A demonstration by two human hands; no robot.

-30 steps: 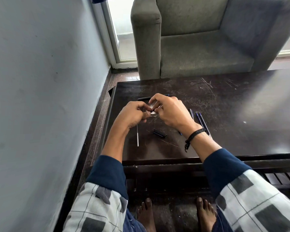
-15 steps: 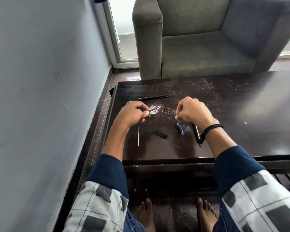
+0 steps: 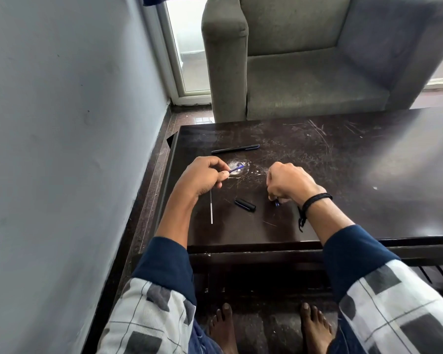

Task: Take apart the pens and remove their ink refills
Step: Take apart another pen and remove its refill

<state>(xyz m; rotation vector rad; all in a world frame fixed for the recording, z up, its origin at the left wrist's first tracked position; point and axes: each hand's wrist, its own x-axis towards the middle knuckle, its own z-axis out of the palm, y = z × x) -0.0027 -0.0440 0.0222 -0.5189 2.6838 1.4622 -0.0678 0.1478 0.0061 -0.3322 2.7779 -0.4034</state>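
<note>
**DESK:** What is on the dark table (image 3: 343,175)?

**OPERATOR:** A pen in pieces. From my remote seat I see the left hand (image 3: 205,177) pinching a thin blue refill (image 3: 237,168) between thumb and fingertips, with its free end angled away from the body. The right hand (image 3: 289,183) is curled knuckles-up, fingertips down at a small blue pen piece (image 3: 276,203). I cannot tell whether it grips that piece or only touches it.

**DESK:** And the rest of the job?

**OPERATOR:** A pale refill (image 3: 211,209) lies on the table on the near side of the left hand. A black cap (image 3: 244,204) sits between the two hands. One whole pen (image 3: 234,148) lies beyond them, looking fully assembled. I judge us about midway, with one refill down, one in hand and one pen to go.

**DESK:** How would you have this step done well?

**OPERATOR:** I'd lay the blue refill flat beside the pale one, parallel and back from the table edge so it cannot roll off. Hold it lightly, because a tube that thin likely bends and the tip may smear. I'd gather the loose parts together, then bring both hands to the whole pen.
</note>
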